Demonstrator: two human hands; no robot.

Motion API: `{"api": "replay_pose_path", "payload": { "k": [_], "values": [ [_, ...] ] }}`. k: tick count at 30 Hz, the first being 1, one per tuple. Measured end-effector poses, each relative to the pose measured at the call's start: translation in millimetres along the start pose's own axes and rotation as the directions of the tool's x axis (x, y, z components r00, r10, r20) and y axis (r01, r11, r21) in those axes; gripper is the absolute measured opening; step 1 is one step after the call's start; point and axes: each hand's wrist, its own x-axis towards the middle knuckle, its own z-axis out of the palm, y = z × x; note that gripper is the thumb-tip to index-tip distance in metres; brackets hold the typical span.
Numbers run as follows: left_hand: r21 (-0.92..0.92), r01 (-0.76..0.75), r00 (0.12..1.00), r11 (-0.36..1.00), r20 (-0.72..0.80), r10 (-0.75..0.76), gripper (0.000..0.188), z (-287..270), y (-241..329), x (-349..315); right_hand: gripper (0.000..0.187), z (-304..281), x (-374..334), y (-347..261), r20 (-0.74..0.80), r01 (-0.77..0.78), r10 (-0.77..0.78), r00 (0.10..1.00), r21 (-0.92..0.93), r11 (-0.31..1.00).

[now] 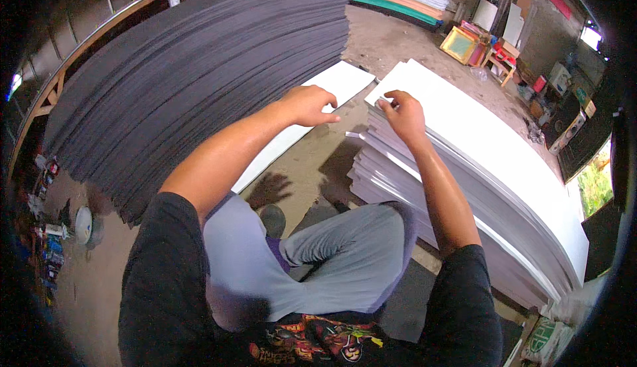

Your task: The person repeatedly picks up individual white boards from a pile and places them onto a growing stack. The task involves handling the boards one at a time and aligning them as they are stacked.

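My left hand (310,106) hovers over a long white sheet (285,143) lying along the dark stack. Its thumb and fingers are curved apart, with nothing visible between them. At the near-left corner of a tall stack of white sheets (464,121), my right hand (403,113) has its fingers curled into a pinch. A small pale bit shows at those fingertips, too small to name; it may be part of the sheet's corner. Below the right hand, one sheet edge (378,143) juts out from the stack's side.
A large stack of dark grey sheets (199,68) fills the left. Coloured sheets (401,0) lie by the far wall. Framed panels (459,43) and a small wooden stool (499,65) stand at the back right. A white round container (83,225) sits at the left. My bent legs (332,247) are between the stacks.
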Motion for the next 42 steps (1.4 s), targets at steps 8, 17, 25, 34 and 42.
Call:
{"api": "replay_pose_path", "payload": {
  "k": [8,17,25,34,42],
  "values": [
    [0.022,-0.101,0.991,0.995,-0.091,0.102,0.055,18,68,58,0.069,-71,-50,80,0.040,0.028,-0.009,0.999,-0.510,0.860],
    [0.137,-0.278,0.899,0.951,-0.313,0.308,0.068,55,105,131,0.049,-75,-40,94,0.121,0.169,-0.120,0.985,-0.576,0.800],
    [0.249,-0.347,0.844,0.904,-0.337,0.417,0.043,47,106,125,0.046,-86,-81,59,0.032,0.237,-0.276,0.961,-0.618,0.750],
    [0.350,-0.060,0.909,0.935,-0.368,0.196,0.061,0,-47,-25,0.056,-201,-245,118,-0.207,-0.254,0.150,0.967,-0.735,0.629],
    [0.126,-0.121,0.918,0.985,-0.364,0.159,0.088,77,64,-37,0.060,-123,-208,59,-0.296,-0.148,-0.058,0.953,-0.628,0.764]
  ]
}}
